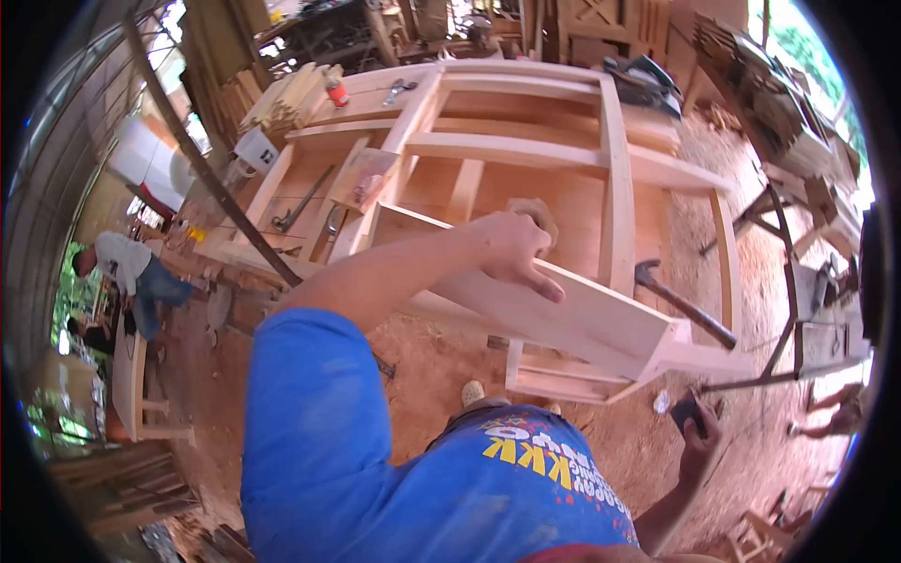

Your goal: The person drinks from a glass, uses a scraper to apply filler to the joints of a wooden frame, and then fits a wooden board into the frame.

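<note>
My left hand reaches over the pale wooden board set on edge along the frame's near side. Its fingers curl around a tan, rounded piece whose kind I cannot make out, and the thumb points down across the board's face. Low on the right, my right hand is closed around a small dark block-like object, away from the frame. A claw hammer rests at the right part of the large wooden frame, near the board's end.
On the frame's left side are a dark metal bar, a red bottle and a small wooden piece. A dark bag-like item sits at the far right corner. Another person is at the left; a slanted pole stands nearer.
</note>
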Available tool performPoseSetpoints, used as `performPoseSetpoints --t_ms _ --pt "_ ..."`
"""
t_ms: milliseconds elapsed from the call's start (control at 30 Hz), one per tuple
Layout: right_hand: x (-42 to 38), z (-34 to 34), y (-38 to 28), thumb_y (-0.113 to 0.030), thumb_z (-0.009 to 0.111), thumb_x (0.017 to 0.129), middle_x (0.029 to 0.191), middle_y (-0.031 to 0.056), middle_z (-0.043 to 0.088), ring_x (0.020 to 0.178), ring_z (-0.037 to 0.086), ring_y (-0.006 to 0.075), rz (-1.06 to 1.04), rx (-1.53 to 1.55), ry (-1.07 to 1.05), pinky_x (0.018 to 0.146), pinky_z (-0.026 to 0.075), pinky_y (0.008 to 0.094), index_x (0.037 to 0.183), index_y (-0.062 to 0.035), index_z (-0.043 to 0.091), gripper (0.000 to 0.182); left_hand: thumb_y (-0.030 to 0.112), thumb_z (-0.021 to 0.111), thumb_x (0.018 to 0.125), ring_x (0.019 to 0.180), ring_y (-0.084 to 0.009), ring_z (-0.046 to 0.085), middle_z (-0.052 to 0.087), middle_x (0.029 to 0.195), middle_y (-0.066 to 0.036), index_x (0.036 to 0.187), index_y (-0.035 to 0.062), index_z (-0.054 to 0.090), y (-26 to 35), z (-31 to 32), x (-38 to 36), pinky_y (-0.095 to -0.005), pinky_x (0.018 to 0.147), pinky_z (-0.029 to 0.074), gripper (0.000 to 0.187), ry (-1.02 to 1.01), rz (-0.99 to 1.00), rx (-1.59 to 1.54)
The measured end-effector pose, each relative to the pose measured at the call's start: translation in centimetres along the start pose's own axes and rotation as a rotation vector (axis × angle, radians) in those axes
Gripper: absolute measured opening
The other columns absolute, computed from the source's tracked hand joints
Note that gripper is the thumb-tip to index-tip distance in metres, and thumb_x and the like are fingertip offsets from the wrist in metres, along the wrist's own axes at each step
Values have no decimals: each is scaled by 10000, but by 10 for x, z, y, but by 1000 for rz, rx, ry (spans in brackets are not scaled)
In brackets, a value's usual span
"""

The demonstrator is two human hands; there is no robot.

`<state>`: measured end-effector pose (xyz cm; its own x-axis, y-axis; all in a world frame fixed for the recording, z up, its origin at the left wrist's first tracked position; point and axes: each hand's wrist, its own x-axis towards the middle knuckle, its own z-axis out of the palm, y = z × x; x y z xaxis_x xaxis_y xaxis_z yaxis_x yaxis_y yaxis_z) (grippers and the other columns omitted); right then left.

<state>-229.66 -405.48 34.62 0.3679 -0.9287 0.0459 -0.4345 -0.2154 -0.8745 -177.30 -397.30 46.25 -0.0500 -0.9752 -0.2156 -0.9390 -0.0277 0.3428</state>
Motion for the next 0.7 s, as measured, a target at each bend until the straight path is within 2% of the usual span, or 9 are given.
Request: performPoseSetpoints --t_ms 33,167,267,300,400,433,533,600,700 --pt "1 -4 10 67 626 909 1191 104 703 1111 638 195 -6 16 8 1036 473 319 1260 81 693 358 894 716 700 926 -395 711 725 927 -217 981 -8 688 9 0 -7 -478 810 544 945 123 38 35" --pt "23 -19 33 25 609 950 1081 68 715 978 642 166 33 278 -63 924 510 298 1227 59 715 298 893 762 653 812 -377 720 715 830 -203 931 -3 677 36 -37 -21 -473 751 560 942 428 -22 46" --pt "48 -29 25 15 606 964 1072 78 719 936 651 165 3 294 -19 859 523 281 1250 64 702 306 912 756 652 675 -274 691 668 692 -154 805 15 646 58 -78 -40 -418 639 543 917 761 -87 -321" --pt "60 -31 29 9 610 972 1076 87 722 902 657 161 -31 292 -6 813 533 276 1282 77 683 325 848 760 738 712 -220 702 695 743 -112 834 25 651 62 -89 -42 -399 640 546 836 818 -135 -409" --pt "88 -40 36 -57 684 985 1130 89 729 928 677 164 -114 354 -17 847 552 287 1322 82 669 364 745 747 852 732 -181 707 712 794 -63 899 33 666 65 -96 -29 -369 642 545 718 1189 -170 -858" --pt "96 -43 39 -64 687 989 1131 86 728 933 675 164 -139 359 -18 856 550 290 1323 79 668 364 620 741 934 888 -168 722 732 973 -73 1089 17 677 83 -101 -41 -336 750 568 626 1121 -171 -1068" --pt "115 -58 50 -85 695 997 1123 80 727 943 670 165 -206 337 -31 878 546 297 1315 73 671 355 546 746 956 1062 -171 695 710 1158 -91 1293 15 625 97 -70 -61 -345 877 570 641 1044 112 -1349" --pt "123 -76 58 -100 698 1002 1106 79 728 945 666 166 -234 267 -38 885 543 298 1292 69 682 336 472 751 967 1185 -196 655 664 1296 -91 1440 29 537 119 -38 -74 -382 988 552 682 978 46 -1483" --pt "124 -100 55 -112 701 998 1067 76 731 944 666 162 -142 173 19 862 549 299 1244 66 701 304 428 750 974 1189 -234 652 655 1307 -92 1442 44 532 129 42 -47 -428 1025 549 644 1076 -121 -1742"
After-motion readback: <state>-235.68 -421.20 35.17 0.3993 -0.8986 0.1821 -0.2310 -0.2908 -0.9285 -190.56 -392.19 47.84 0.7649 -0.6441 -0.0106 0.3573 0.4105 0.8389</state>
